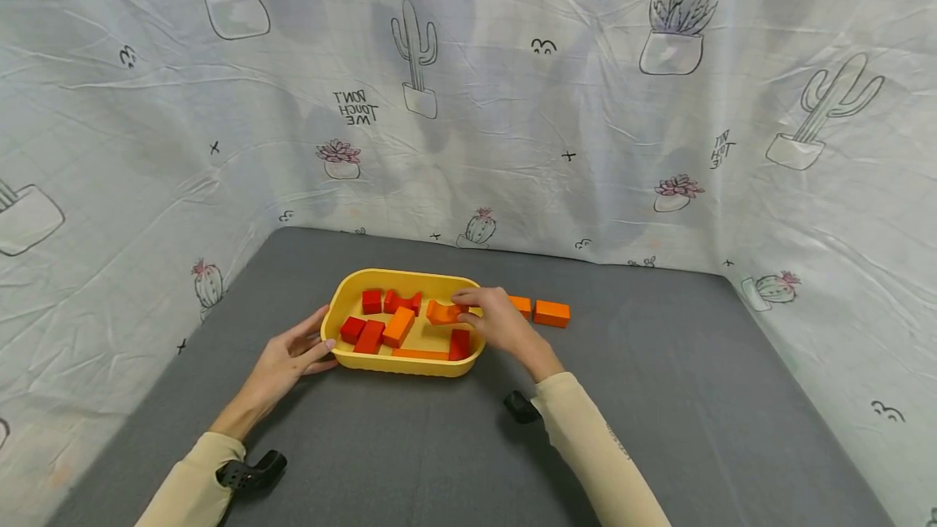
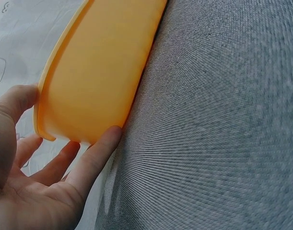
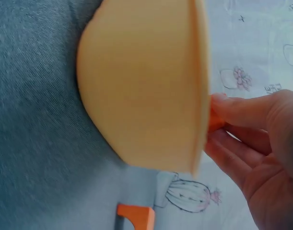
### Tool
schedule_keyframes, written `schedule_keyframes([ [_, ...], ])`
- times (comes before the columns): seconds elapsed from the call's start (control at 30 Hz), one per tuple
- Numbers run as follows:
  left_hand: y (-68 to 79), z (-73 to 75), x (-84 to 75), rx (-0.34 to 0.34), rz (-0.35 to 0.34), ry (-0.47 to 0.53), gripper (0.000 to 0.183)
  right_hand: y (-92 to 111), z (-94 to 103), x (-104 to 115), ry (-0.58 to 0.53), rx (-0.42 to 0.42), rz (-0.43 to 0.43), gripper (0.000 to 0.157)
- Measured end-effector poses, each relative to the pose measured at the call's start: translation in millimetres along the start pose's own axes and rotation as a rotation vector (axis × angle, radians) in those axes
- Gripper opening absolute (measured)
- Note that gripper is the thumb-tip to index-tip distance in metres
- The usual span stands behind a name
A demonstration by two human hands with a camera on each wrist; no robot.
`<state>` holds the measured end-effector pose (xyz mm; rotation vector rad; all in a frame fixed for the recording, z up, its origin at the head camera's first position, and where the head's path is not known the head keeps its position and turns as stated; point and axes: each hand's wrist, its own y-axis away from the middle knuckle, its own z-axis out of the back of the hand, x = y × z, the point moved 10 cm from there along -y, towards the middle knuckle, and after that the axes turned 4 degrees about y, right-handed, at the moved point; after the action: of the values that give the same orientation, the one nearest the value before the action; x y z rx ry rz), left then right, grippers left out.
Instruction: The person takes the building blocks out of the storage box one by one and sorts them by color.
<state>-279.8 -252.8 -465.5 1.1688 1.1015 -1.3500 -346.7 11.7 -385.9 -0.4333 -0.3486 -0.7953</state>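
the grey cloth-covered tabletop (image 1: 417,446) gives open passage before the yellow rounded plastic tray (image 1: 403,366). the left hand (image 1: 274,368) blocks its left end; the right hand (image 1: 501,324), pinching an orange notched block (image 1: 441,314), bars the right. beyond, two orange blocks (image 1: 551,314) obstruct; the nearer one's clearance is probably tight, being partly hidden.

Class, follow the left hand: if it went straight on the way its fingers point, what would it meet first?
The yellow tray, at its end wall. The left hand already appears to touch it, though the exact contact is hard to judge.
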Motion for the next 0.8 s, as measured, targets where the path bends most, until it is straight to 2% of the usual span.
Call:
schedule_keyframes([
  [0.3,-0.2,0.2,0.3,0.005,-0.011,0.006,0.069,14,37.4,-16,-0.047,-0.141,-0.013,0.033],
  [0.53,0.2,0.4,-0.5,0.011,-0.032,0.012,0.067,31,57.3,-40,-0.061,-0.185,-0.050,0.035],
  [0.8,1.0,-1.1,-1.3,0.017,-0.034,0.014,0.068,58,80.2,-75,-0.053,-0.244,-0.134,0.034],
])
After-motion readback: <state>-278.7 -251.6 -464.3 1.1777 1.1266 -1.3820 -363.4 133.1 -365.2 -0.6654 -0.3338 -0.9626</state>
